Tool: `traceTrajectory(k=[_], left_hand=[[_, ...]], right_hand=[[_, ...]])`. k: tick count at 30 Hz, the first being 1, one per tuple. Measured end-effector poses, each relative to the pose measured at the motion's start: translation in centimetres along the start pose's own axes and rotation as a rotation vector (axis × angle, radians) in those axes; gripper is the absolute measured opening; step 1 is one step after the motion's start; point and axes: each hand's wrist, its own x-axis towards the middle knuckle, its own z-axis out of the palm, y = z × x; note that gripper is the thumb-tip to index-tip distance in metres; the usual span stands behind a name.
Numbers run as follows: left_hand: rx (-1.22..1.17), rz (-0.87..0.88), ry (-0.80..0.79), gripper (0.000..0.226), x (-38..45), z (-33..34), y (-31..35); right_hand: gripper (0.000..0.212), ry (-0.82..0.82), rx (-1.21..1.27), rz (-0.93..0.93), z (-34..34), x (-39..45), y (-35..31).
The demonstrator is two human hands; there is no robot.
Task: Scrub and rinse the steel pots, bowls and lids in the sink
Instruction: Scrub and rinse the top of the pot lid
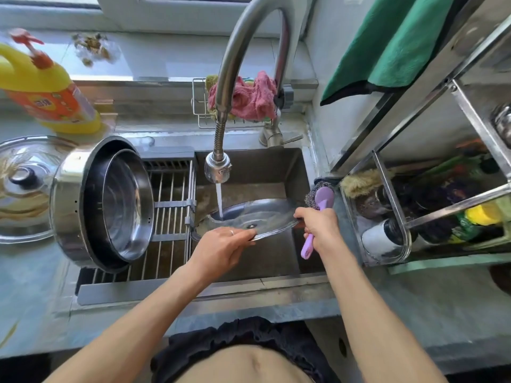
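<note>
At the sink (276, 164), we hold a steel lid (249, 217) tilted under the running tap (218, 167). Our left hand (221, 247) grips its near rim with curled fingers; our right hand (318, 225) pinches the far edge while clutching a purple-handled scrubber (318, 201). A pot (80, 200) with a bowl (127, 203) nested inside lies on the drying rack (171, 200); a second lid (25, 186) rests on the bench (33, 294).
</note>
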Motion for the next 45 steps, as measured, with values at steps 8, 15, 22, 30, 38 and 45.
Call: traceTrajectory(k=[8,15,22,30,38,45], left_hand=[[-0.276,-0.686,-0.001,0.048,-1.1,-1.6,-1.3],[-1.150,-1.153,0.482,0.051,0.2,-3.7,-1.3],[-1.124,-1.388,0.406,0.023,2.0,-4.8,-1.4],[-0.995,-1.293,0.529,0.037,0.5,-4.4,-2.6],[-0.976,-1.205,0.672,0.022,-0.9,-3.1,-2.5],[-0.814,-1.098,0.758,0.025,0.1,-2.8,-2.2]], right_hand=[[0.048,0.051,-0.097,-0.074,-0.4,0.6,0.3],[0.011,-0.020,0.014,-0.041,0.5,-0.1,1.4],[0.014,-0.128,0.052,-0.009,2.6,0.2,4.2],[0.017,-0.129,-0.426,-0.228,3.2,0.2,4.4],[0.022,-0.211,-0.745,-0.586,4.4,-0.1,2.7],[0.021,-0.428,-0.829,-0.685,6.8,-3.9,3.9]])
